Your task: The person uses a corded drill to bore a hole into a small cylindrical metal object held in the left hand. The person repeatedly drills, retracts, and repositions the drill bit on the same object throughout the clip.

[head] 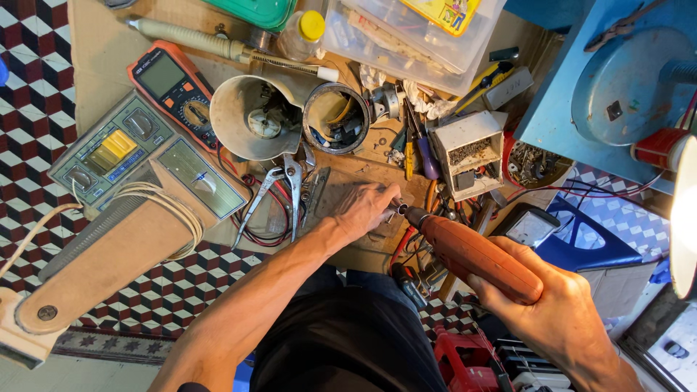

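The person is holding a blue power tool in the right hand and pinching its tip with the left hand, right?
Not quite: the power tool is orange-red, not blue, as the head view shows. The rest holds: the right hand grips its body and the left hand pinches its metal tip.

A cluttered wooden surface (pixel 363 170) is sitting low over a patterned tiled floor (pixel 29 109). Lying on it are an orange multimeter (pixel 174 87), a grey meter box (pixel 145 156), pliers (pixel 279 192) over red and black leads (pixel 265 232), a cut-open metal casing (pixel 254 116), a round can (pixel 335 117) and a small tray of screws (pixel 468 152).
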